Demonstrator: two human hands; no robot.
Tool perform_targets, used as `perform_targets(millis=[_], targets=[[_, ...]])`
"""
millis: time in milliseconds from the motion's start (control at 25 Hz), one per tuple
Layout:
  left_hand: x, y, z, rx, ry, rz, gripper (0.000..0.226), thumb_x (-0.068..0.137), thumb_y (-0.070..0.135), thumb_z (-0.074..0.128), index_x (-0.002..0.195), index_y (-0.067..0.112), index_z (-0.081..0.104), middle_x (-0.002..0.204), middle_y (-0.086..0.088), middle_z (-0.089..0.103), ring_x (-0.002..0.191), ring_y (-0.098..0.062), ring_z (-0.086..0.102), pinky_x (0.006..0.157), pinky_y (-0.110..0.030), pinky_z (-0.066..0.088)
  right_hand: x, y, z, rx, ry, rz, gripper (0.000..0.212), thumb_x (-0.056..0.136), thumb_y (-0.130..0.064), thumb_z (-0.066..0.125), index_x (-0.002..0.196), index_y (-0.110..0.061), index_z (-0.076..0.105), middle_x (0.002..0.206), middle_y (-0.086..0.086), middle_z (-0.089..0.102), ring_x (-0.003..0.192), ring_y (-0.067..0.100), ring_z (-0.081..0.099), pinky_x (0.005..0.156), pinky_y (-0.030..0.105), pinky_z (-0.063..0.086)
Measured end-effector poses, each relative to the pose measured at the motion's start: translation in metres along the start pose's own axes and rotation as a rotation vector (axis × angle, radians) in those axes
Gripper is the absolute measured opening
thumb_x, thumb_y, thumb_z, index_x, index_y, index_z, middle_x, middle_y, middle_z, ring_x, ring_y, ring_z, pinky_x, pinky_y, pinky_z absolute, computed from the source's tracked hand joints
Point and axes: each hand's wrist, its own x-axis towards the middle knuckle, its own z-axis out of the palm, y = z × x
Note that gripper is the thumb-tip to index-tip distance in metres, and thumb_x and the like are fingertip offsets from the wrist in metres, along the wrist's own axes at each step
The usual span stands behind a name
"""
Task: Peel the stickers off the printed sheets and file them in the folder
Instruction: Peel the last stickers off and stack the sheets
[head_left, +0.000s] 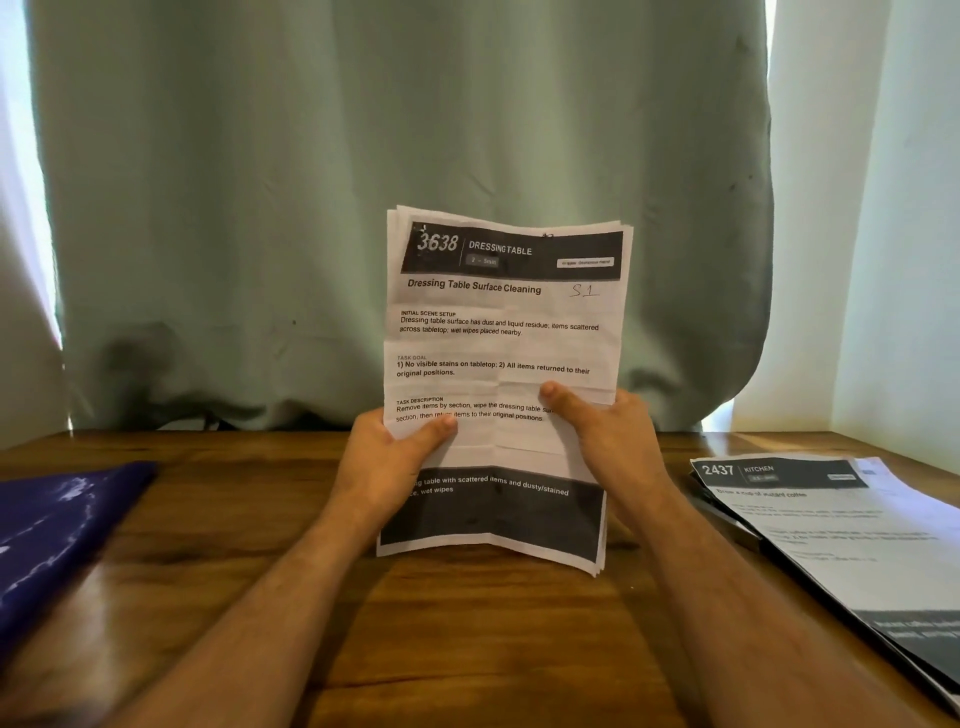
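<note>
I hold a small stack of creased printed sheets (501, 343) upright above the wooden table; the front page reads "3638 Dressing Table Surface Cleaning". My left hand (387, 457) grips the stack's lower left edge, thumb on the front. My right hand (610, 431) grips the lower right edge, thumb laid across the text. A dark blue folder (57, 525) lies flat at the left edge of the table. No sticker is plainly visible on the front page.
A second pile of printed sheets (852, 530), its top page headed "2437 Kitchen", lies at the right side of the wooden table (467, 649). A pale green curtain (363, 156) hangs behind the table's far edge.
</note>
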Motion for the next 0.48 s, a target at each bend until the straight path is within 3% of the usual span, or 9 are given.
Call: perform_targets(millis=[80,200,360,480], targets=[[-0.0004,0.0007,-0.0010,-0.024,0.004,0.025,0.015,0.088,0.020,0.072,0.098,0.030,0.068,0.088,0.010,0.077,0.084,-0.010,0.075,0.065,-0.022,0.059,-0.0010,-0.0016,-0.0011,0.007,-0.009,-0.004,0.018,0.087,-0.024,0.074,0.104,-0.020,0.072,0.093,-0.003,0.078,0.083,0.015,0.075,0.071,0.028,0.060],[0.0004,-0.0031,-0.0008,0.006,0.002,-0.002,0.016,0.087,0.020,0.073,0.099,0.031,0.069,0.093,0.008,0.077,0.088,-0.012,0.075,0.076,-0.032,0.061,-0.0018,-0.0003,-0.0016,-0.001,-0.040,0.016,0.013,0.084,-0.020,0.077,0.096,-0.022,0.074,0.092,-0.004,0.078,0.086,0.015,0.075,0.079,0.034,0.060],[-0.0012,-0.0054,-0.0002,-0.037,0.002,-0.010,0.020,0.086,0.016,0.075,0.103,0.025,0.072,0.099,0.004,0.078,0.093,-0.016,0.075,0.082,-0.036,0.059,-0.0044,-0.0027,-0.0027,-0.010,-0.047,-0.011,0.014,0.082,-0.022,0.076,0.088,-0.031,0.068,0.081,-0.013,0.076,0.077,0.008,0.074,0.065,0.021,0.059],[-0.0029,-0.0088,0.0005,-0.013,-0.005,-0.021,0.020,0.086,0.012,0.075,0.098,0.028,0.072,0.093,0.009,0.078,0.091,-0.013,0.075,0.081,-0.031,0.059,-0.0058,0.0002,-0.0016,-0.039,-0.042,0.015,0.017,0.080,-0.023,0.079,0.093,-0.030,0.070,0.096,-0.005,0.077,0.085,0.013,0.074,0.075,0.028,0.059]])
